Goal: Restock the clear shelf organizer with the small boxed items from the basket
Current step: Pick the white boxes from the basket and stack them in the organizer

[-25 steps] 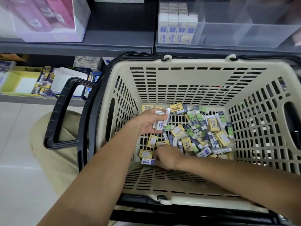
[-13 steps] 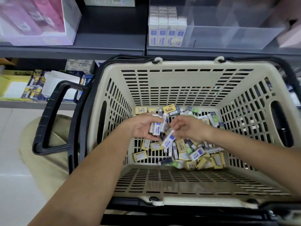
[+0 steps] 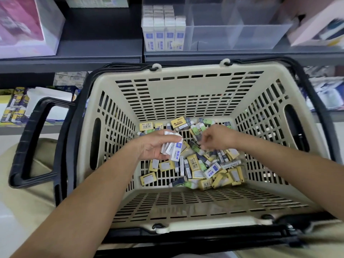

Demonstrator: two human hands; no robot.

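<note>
A beige slotted basket [image 3: 186,90] sits in front of me with a heap of small boxes [image 3: 201,164] on its floor, yellow, white-and-blue and green ones. My left hand [image 3: 154,148] holds a fanned stack of white-and-blue boxes [image 3: 172,148] above the heap. My right hand [image 3: 217,137] hovers just right of that stack with fingers loosely curled and pointing down; nothing shows in it. On the shelf behind stands the clear organizer [image 3: 238,32], its left compartment packed with upright white-and-blue boxes [image 3: 163,36], the other compartments bare.
The basket's black handle [image 3: 35,144] folds out to the left. A pink-and-white carton [image 3: 28,27] stands on the upper shelf at left, another pale carton [image 3: 320,28] at right. Lower shelves hold yellow-and-blue packs [image 3: 16,107].
My right hand has let go of the white-and-blue box it brought to the left hand and drawn back to the right. That box now lies on the left hand's stack.
</note>
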